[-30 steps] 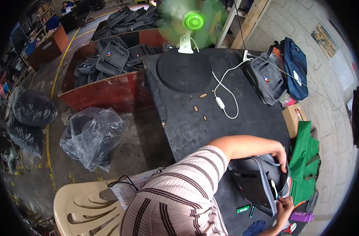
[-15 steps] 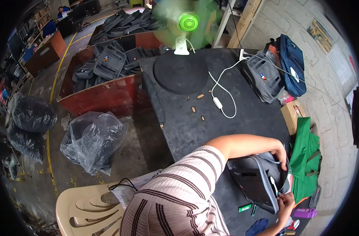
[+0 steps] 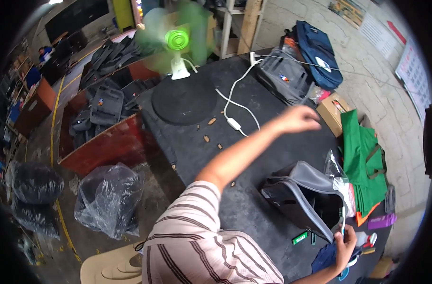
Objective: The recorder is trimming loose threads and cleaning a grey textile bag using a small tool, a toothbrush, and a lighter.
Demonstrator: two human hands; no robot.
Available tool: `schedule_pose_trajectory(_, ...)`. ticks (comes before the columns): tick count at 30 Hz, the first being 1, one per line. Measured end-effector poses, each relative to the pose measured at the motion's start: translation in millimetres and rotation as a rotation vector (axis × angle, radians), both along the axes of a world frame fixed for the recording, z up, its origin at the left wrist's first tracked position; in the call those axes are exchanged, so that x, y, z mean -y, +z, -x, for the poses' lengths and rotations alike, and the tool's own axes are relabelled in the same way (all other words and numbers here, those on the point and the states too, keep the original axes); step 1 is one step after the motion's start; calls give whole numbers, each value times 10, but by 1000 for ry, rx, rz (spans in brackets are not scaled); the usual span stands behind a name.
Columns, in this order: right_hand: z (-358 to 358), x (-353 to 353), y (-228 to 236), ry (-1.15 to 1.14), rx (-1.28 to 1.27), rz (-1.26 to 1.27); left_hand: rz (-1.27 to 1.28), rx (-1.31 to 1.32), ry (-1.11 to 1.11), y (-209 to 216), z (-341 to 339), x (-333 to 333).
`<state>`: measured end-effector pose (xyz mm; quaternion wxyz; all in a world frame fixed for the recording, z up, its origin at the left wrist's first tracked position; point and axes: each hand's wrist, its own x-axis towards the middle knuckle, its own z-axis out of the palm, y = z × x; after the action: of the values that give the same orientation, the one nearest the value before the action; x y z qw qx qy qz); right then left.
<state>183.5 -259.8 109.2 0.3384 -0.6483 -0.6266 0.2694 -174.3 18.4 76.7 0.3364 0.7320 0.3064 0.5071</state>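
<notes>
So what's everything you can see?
Table: one, black, centre
Fan: one, green and white, far end
Disc: one, black, by fan
Cable: one, white, on table
Bags: two, grey and blue, far right
Open bag: one, dark grey, near right
Brush-like tool: one, white, at open bag
Carton: one, brown, right
Fabric: one bundle, green, right
Cloth: one, navy, lower right
Packet: one, green, beside open bag
Bins: at least one, red, left
Binned bags: many, grey, upper left
Plastic sacks: three, translucent, left floor
Chair: one, beige, bottom left
Striped top: one, pale, bottom centre
Left hand: one, bare, above table
Right hand: one, bare, at open bag
</notes>
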Motion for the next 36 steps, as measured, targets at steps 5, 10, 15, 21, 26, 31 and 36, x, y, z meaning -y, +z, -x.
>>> schedule_pose_trajectory(5, 153, 146, -118, -24, -194, 49, -139, -442, 1184, -918, 1653, -41)
schedule_pose_trajectory(10, 207, 158, -193, -33, -117, -18, 407, -1013, 1358, -1587, 2471, 414)
schedule_pose_trajectory(15, 187, 130, -239, -31, -118, -47, 589, -1028, 1268, -1502, 2358, 523)
schedule_pose_trajectory(21, 40, 149, -401, -62, -168, -64, 615, -1012, 1270, -1472, 2021, 872)
schedule_pose_trajectory(26, 47, 148, -464, -10, -173, -100, 659, -1022, 1291, -1416, 1782, 1119)
schedule_pose_trajectory(31, 11, 167, -468, -44, -192, -52, 626, -1027, 1343, -1442, 1735, 1086)
schedule_pose_trajectory(36, -8, 182, -599, -157, -152, -165, 566, -1024, 1375, -1488, 1738, 1068)
